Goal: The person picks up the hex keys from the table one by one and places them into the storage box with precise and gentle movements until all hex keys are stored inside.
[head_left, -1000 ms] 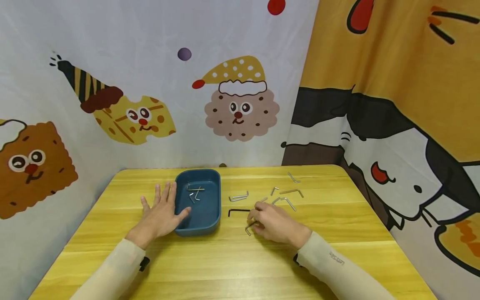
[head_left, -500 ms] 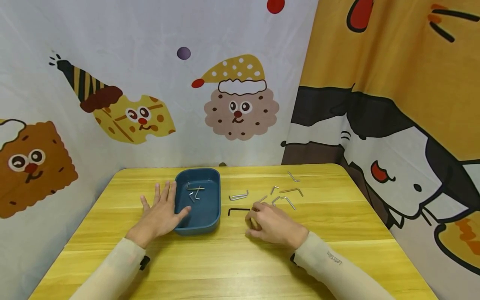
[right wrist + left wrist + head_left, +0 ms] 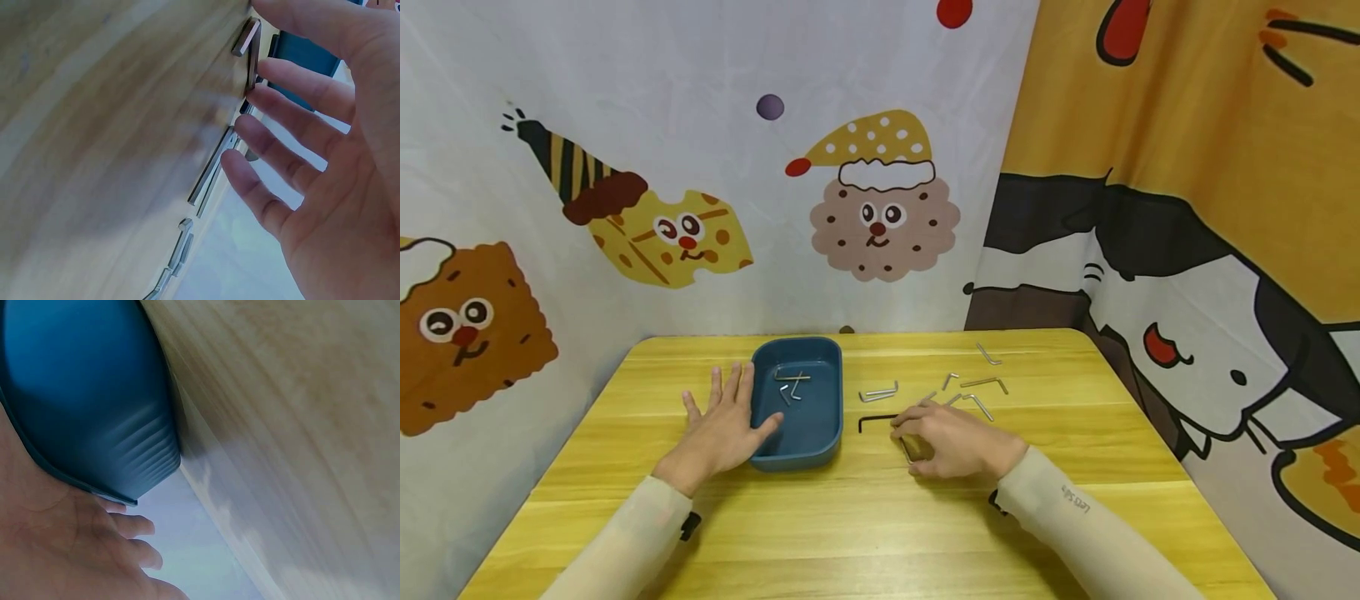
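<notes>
Blue, our tray (image 3: 805,437) is holding several hex keys (image 3: 792,378); our left hand (image 3: 718,433), fingers spread, is touching its nine-o'clock side. Our right hand (image 3: 958,439) is curving about a bent key (image 3: 254,47) at the tray's four o'clock; we cannot make out whether it is pinching. Other keys (image 3: 982,407) are lying at that hand's one o'clock on the surface (image 3: 850,533).

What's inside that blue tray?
A few small L-shaped metal keys, one brass-coloured, lie in the tray. The left thumb hides a patch of its left side; what's beneath it can't be seen.
</notes>
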### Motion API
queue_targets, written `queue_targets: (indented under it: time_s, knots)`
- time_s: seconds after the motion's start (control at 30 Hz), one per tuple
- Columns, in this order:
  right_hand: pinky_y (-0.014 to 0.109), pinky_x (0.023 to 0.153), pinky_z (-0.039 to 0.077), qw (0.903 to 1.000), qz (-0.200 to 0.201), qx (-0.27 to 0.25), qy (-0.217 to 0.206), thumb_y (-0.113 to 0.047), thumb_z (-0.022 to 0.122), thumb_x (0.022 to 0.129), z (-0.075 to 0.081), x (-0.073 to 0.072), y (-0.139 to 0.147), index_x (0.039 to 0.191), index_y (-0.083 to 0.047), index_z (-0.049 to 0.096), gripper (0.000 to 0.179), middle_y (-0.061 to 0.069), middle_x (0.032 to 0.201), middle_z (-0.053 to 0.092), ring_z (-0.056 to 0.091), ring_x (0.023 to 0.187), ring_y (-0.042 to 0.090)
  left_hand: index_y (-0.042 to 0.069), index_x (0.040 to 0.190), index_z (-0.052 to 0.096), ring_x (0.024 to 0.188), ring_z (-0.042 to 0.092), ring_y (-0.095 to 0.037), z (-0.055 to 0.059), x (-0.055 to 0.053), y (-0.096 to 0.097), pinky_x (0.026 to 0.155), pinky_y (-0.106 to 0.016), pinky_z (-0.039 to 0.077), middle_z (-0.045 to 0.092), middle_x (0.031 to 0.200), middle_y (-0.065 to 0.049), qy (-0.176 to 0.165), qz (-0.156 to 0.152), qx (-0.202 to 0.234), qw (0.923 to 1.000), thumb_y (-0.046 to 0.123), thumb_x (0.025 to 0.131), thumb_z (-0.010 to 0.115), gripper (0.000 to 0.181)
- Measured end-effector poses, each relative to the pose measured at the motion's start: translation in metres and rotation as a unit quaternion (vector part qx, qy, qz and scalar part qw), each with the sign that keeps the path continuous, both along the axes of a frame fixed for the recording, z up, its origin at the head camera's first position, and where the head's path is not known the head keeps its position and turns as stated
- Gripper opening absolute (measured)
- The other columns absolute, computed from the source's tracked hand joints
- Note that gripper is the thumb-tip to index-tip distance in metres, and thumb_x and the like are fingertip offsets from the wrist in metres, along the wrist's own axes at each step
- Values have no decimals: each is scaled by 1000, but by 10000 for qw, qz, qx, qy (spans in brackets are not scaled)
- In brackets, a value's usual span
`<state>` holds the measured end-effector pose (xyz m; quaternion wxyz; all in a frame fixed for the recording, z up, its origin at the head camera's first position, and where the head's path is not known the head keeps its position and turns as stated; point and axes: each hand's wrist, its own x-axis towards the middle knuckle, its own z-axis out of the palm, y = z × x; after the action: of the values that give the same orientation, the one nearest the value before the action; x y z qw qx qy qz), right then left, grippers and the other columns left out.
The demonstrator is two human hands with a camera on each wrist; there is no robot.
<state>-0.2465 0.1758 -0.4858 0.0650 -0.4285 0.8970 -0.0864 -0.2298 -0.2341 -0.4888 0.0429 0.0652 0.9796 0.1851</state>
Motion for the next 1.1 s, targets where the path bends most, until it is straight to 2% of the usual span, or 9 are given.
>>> queue_targets:
  time_s: [0.23, 0.4, 0.53, 0.77, 1.1]
  knots:
    - [56, 132, 54, 9998, 154, 119, 2, -38, 91, 104, -1, -7, 2, 155, -18, 77, 56, 3, 172, 66, 62, 159, 33, 3, 188, 2, 180, -14, -59, -1, -1, 0, 128, -98, -13, -1, 196, -29, 36, 17, -44, 10000, 66, 117, 59, 110]
    - [58, 133, 53, 9995, 198, 211, -126, -34, 90, 103, 0, -8, 4, 156, -18, 77, 57, 1, 173, 65, 61, 161, 33, 3, 188, 2, 180, -15, -58, -2, 1, 1, 127, -97, -16, -3, 196, -29, -7, 2, -22, 10000, 65, 117, 59, 110]
    - [59, 134, 52, 9995, 139, 218, -170, -33, 91, 102, 2, -7, 5, 154, -18, 78, 55, 6, 173, 65, 61, 161, 35, 3, 188, 1, 180, -15, -58, -2, 0, 1, 127, -97, -16, -4, 196, -28, -26, -2, -47, 10000, 66, 117, 58, 111]
    - [59, 132, 54, 9999, 32, 116, -55, -33, 90, 104, 2, -7, 4, 150, -18, 81, 50, 9, 169, 68, 64, 158, 35, 4, 188, 0, 180, -16, -57, -1, -2, 0, 128, -97, -14, -3, 196, -28, -18, 2, -30, 10000, 67, 117, 58, 111]
    - [56, 127, 58, 9996, 128, 90, 228, -32, 90, 104, -1, -7, 2, 144, -17, 84, 43, 10, 159, 73, 70, 148, 33, 4, 188, 1, 180, -16, -57, 0, -1, 0, 128, -97, -16, -3, 196, -28, -7, 6, 13, 10000, 66, 117, 58, 110]
